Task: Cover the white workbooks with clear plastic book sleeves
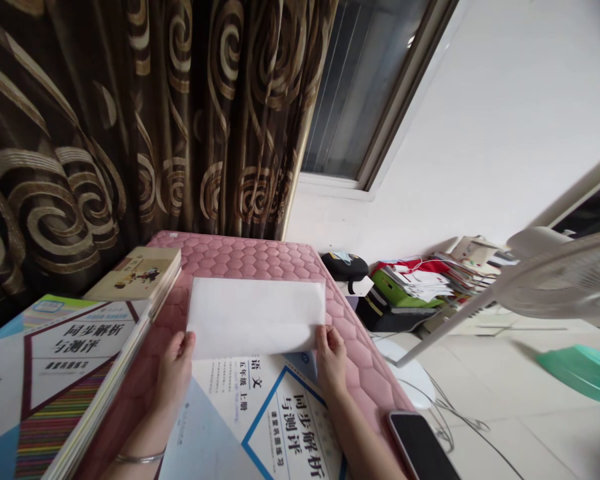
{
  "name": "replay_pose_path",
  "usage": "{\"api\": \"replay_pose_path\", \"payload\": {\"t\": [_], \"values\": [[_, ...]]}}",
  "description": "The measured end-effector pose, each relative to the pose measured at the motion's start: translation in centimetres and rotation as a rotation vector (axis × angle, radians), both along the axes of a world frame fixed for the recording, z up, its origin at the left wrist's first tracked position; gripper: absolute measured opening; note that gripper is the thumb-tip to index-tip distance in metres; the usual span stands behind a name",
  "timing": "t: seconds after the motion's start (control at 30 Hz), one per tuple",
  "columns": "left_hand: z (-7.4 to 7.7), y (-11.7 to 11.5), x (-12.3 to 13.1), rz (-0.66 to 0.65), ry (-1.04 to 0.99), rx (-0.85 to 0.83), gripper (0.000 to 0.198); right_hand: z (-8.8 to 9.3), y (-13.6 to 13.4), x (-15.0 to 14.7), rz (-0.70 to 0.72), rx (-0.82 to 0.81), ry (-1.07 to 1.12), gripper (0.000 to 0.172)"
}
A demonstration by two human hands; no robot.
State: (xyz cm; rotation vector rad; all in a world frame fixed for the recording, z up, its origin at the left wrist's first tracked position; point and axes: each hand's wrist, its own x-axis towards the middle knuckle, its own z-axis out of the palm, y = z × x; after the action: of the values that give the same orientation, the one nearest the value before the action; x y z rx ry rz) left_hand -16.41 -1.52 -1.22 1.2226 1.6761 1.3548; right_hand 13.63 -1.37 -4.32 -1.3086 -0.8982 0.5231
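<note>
Currently both hands are on a white paper sheet (pixel 256 317), possibly an envelope; the view can't settle that. It sits over the upper part of a workbook (pixel 275 420), on a pink quilted mat (pixel 240 257).

Left hand (pixel 174 373): fingers pressed together at the sheet's lower left edge, apparently pinching it. Silver bracelet (pixel 141 458) on that wrist.
Right hand (pixel 331 360): fingers together at the lower right corner, also looks like a pinch. That corner lifts and curls a little.

State as it lies: sheet is smooth, with no crease visible and no writing showing. Workbook is closed, cover up. A stack of workbooks (pixel 55 373) and an illustrated book (pixel 135 275) sit closed on the left. Nothing is visibly opened or put away.

Hard to read: the wide lens warps everything and the frame is tilted, so edges are unreliable. Fingertips are partly behind the sheet, and its underside is hidden. Forearms and the workbook's lower edge are cut off at the frame bottom. Smartphone (pixel 420 447) lies face up at the mat's right edge, partly cut off.
</note>
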Motion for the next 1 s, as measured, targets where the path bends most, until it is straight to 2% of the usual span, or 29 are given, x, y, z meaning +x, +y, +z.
{"api": "replay_pose_path", "payload": {"t": [0.2,0.7,1.0], "values": [[-0.2,0.2,0.0,0.043,-0.021,0.005,0.046,0.7,-0.3,-0.2,0.14,0.029,0.081,0.039],[-1.2,0.3,-0.2,0.023,0.036,-0.028,0.045,0.3,-0.1,-0.3,0.025,-0.024,-0.022,0.045],[0.1,-0.3,-0.3,-0.033,-0.052,0.043,0.048,-0.4,0.0,0.0,0.009,0.039,-0.033,0.031]]}}
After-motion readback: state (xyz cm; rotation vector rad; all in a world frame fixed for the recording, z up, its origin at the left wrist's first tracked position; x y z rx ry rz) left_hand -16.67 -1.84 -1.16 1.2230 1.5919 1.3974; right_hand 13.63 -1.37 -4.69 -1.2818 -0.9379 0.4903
